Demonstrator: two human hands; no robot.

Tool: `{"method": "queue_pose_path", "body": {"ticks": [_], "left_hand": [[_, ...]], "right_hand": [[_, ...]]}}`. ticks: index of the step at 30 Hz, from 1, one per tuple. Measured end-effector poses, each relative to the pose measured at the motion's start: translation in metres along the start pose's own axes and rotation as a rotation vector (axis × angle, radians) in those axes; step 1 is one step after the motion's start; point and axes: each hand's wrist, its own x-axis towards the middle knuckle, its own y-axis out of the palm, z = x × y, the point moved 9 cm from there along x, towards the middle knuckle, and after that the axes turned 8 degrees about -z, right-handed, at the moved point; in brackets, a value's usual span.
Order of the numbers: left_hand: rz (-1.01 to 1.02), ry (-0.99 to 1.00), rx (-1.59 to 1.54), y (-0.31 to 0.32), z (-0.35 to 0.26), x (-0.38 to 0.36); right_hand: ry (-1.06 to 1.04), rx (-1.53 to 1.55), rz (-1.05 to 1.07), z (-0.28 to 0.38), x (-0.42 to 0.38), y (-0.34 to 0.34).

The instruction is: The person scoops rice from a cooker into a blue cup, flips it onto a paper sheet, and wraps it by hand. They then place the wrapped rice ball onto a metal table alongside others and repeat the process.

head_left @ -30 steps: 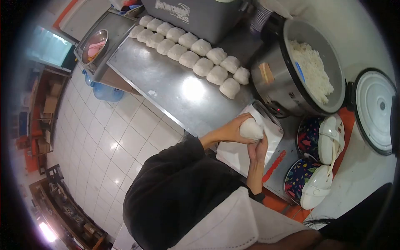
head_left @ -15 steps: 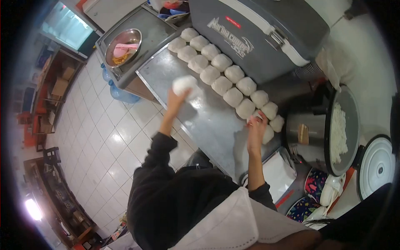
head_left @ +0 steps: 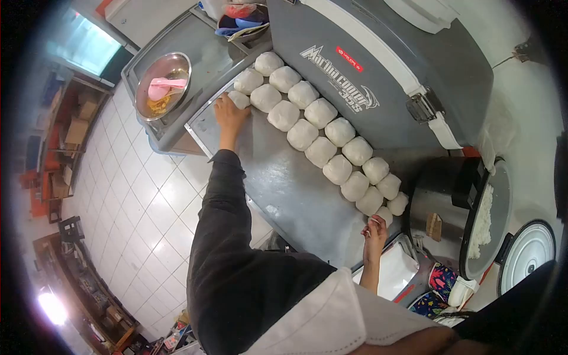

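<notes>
Two rows of round white wrapped balls (head_left: 302, 135) run diagonally along the back of a metal tray (head_left: 275, 204). At the upper left end of the tray, my left hand (head_left: 229, 117) is closed round a white ball (head_left: 239, 99), which sits beside the first balls of the rows. Near the lower right end, my right hand (head_left: 375, 232) has its fingers drawn together, just below the last ball (head_left: 384, 216) there. Whatever it may hold is too small to make out.
Behind the balls stands a large grey cooler (head_left: 378, 77). A steel bowl (head_left: 183, 89) with a pink tool is at the upper left. To the right are a rice pot (head_left: 438, 204) and its round lid (head_left: 528, 254). A white sheet (head_left: 395, 269) lies near my right forearm.
My left hand has moved up and left with the white ball, from above the tray's middle to the row's upper end. My right hand has moved down, off the balls.
</notes>
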Motion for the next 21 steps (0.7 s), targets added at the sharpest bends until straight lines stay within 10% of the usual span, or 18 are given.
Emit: {"method": "queue_pose_path", "body": {"ticks": [10,14,17,21], "left_hand": [[0.024,0.205,-0.162,0.012,0.013,0.015],[0.063,0.365,-0.035,0.059,0.043,0.022],[-0.009,0.392,0.224,-0.026,-0.057,0.007],[-0.271,0.558,-0.315,-0.092,-0.187,-0.050]], "right_hand": [[-0.424,-0.269,-0.057,0.146,-0.030,-0.027],[-0.721,-0.409,-0.383,0.252,-0.053,-0.112],[-0.937,-0.480,-0.714,0.342,-0.054,-0.194],[-0.611,-1.051,-0.250,0.319,0.082,-0.252]]}}
